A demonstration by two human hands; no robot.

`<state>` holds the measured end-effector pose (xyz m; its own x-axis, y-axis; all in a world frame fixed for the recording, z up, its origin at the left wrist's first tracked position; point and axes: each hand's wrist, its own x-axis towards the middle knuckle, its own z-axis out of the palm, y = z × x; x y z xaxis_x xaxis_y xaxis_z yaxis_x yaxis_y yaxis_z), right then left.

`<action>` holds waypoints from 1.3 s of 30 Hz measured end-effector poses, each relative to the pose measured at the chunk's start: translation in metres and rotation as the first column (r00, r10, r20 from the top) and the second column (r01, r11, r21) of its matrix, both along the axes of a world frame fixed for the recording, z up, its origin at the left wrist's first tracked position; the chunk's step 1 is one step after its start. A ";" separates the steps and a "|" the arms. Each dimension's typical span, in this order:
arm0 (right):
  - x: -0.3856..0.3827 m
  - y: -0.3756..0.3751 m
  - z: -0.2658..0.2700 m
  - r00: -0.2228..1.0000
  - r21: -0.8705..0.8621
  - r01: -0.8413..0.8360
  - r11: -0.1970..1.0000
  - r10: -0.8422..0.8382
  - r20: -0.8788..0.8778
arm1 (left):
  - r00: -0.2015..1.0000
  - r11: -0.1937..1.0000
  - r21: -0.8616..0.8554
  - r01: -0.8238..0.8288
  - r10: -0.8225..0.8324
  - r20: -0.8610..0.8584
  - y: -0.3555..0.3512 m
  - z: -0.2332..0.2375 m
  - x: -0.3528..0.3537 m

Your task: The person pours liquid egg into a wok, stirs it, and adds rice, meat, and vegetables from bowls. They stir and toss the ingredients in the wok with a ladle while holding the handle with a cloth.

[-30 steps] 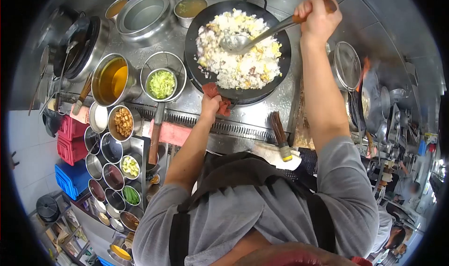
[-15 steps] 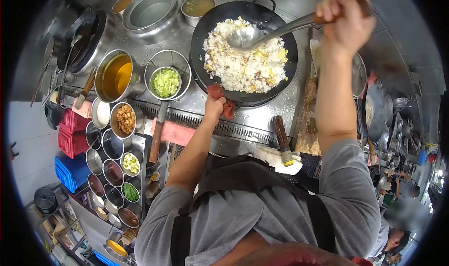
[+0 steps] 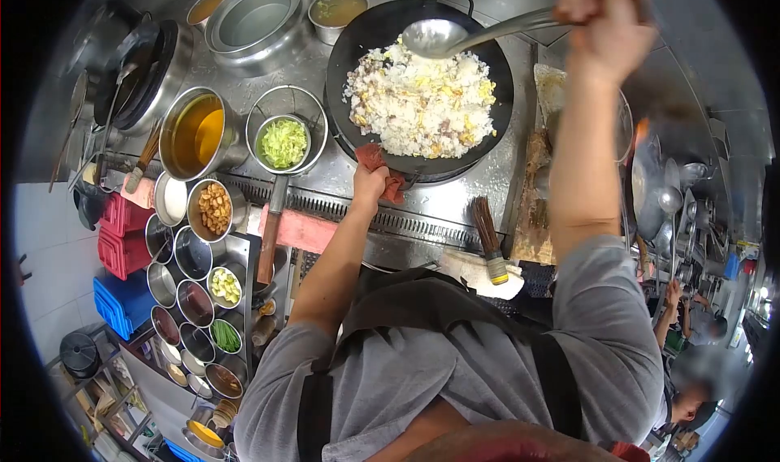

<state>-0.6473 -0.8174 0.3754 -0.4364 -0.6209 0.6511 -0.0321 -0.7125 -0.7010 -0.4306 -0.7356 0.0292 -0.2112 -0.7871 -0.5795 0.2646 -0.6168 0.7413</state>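
Observation:
A black wok (image 3: 497,141) sits on the steel stove and holds fried rice (image 3: 422,104) with bits of yellow egg and brown pieces. My left hand (image 3: 370,183) is closed round a red cloth (image 3: 393,187) at the wok's near rim; the cloth hides the grip beneath it. My right hand (image 3: 605,23) is wrapped round the handle of a steel ladle (image 3: 435,39), high at the upper right. The ladle's bowl overlaps the far edge of the rice in this view, its hollow showing.
Left of the wok, a strainer (image 3: 321,112) holds a bowl of chopped greens (image 3: 283,143). Beyond it stands a pot of orange liquid (image 3: 165,141). Several ingredient tins (image 3: 195,252) fill the lower left. A bamboo brush (image 3: 487,238) lies near my apron. Another person's hand (image 3: 673,294) shows at right.
The ladle has moved from the middle of the rice to its far edge. The rice has shifted and heaped differently. A flame and another person's raised hand now show at right.

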 end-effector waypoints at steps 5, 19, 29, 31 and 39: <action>-0.008 -0.008 -0.056 0.998 0.113 0.024 0.993 -0.030 0.051 | 1.000 0.999 -0.031 -0.012 0.012 -0.008 0.013 0.008 -0.002; 0.010 0.056 -0.036 0.973 0.143 0.093 0.985 -0.059 -0.223 | 0.997 0.998 -0.021 0.062 -0.061 0.053 -0.004 -0.011 0.001; -0.007 0.068 -0.080 0.991 0.107 0.039 0.993 -0.025 -0.131 | 0.992 0.992 0.051 0.117 -0.119 0.035 -0.003 -0.002 0.004; -0.005 0.073 -0.032 0.987 0.029 0.074 0.997 -0.069 -0.146 | 0.994 0.996 0.015 0.092 -0.093 0.062 -0.002 0.017 0.000; -0.033 0.030 -0.057 0.980 0.135 0.138 0.981 -0.155 0.124 | 0.991 0.995 0.018 0.102 -0.103 0.084 0.000 -0.004 0.006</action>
<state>-0.6805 -0.7878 0.3188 -0.6063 -0.6164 0.5025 -0.0304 -0.6135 -0.7891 -0.4245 -0.7354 0.0249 -0.2398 -0.7558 -0.6093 0.1360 -0.6476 0.7498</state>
